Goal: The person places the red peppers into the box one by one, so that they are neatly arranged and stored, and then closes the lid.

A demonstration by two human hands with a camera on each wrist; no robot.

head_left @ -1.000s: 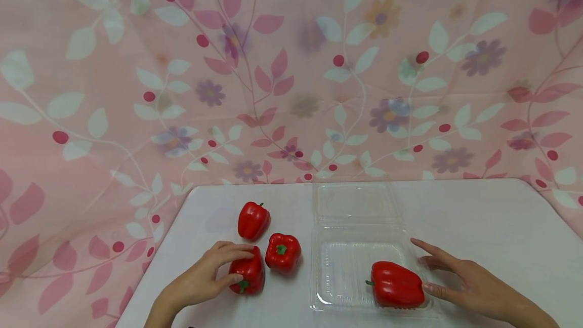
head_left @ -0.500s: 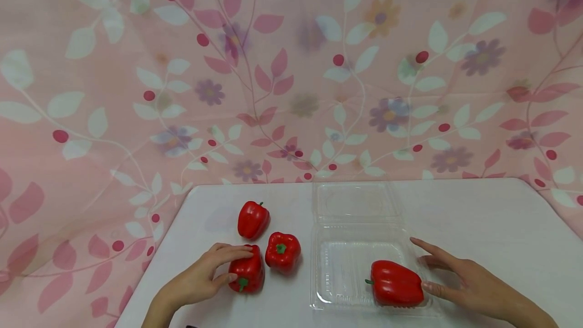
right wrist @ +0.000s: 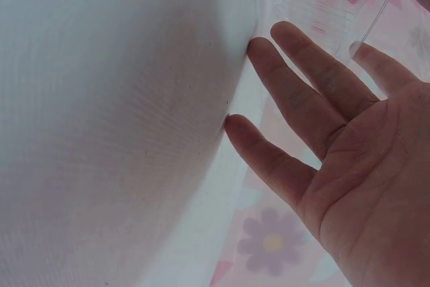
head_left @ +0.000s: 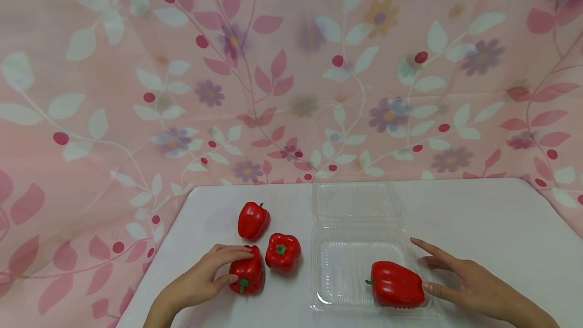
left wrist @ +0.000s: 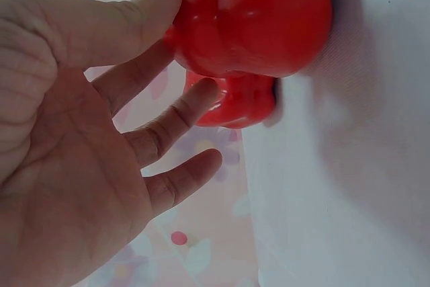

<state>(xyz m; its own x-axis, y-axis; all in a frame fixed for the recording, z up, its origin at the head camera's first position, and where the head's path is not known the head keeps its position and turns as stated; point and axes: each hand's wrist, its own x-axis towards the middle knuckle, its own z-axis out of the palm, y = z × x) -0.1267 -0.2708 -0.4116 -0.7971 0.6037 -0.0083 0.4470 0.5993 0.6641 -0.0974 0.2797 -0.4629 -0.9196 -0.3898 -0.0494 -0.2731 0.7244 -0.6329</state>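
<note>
My left hand (head_left: 202, 275) pinches a red bell pepper (head_left: 249, 273) between thumb and index finger on the left side of the table; its green stem points toward me. In the left wrist view, the other fingers extend below that bell pepper. Two more red bell peppers lie nearby, one farther back (head_left: 253, 220) and one just to the right (head_left: 283, 252). A clear plastic clamshell container (head_left: 339, 301) stands unfolded, with another bell pepper (head_left: 397, 285) on its side in the base. My right hand (head_left: 469, 282) touches the container's right edge with fingers straight and spread.
The container's lid (head_left: 355, 201) lies folded back toward the rear of the white table (head_left: 483, 216). Behind the table hangs a pink floral cloth (head_left: 291, 75).
</note>
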